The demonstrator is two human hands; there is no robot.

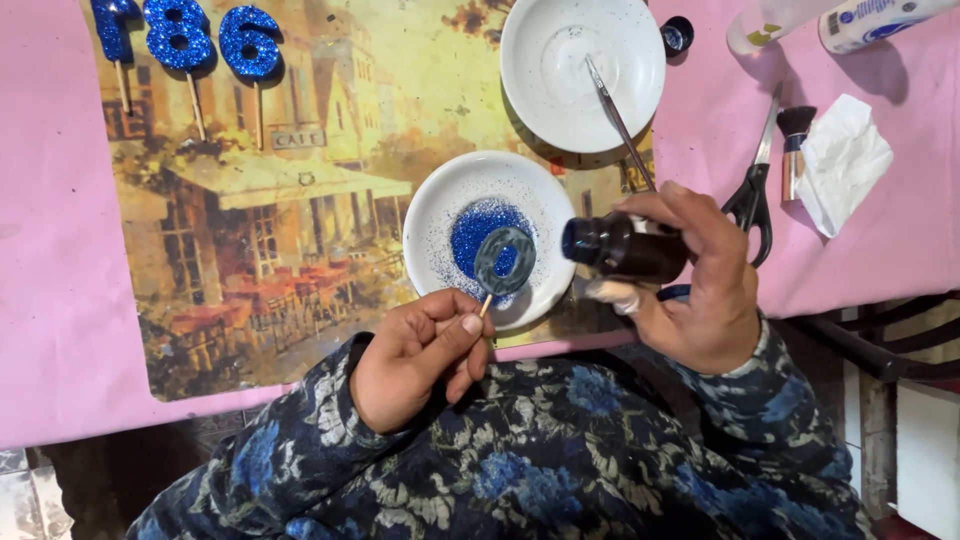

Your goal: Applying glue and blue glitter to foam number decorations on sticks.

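My left hand (pixel 415 352) pinches a thin wooden stick whose top carries a ring-shaped cutout (pixel 503 260), grey and partly coated in blue glitter. The cutout hovers over a small white saucer (pixel 445 205) holding a heap of blue glitter (pixel 480 228). My right hand (pixel 700 290) grips a dark little bottle (pixel 625 247), tipped sideways with its open mouth pointing at the cutout, a few centimetres to its right.
A second white saucer (pixel 560 60) with a thin brush (pixel 618 120) lies behind. Three blue glitter numerals on sticks (pixel 180 40) rest at the far left on a painted street-scene mat (pixel 260 230). Scissors (pixel 755 190), a small brush (pixel 795 135), a tissue (pixel 845 160) and bottles (pixel 870 20) sit at right on pink cloth.
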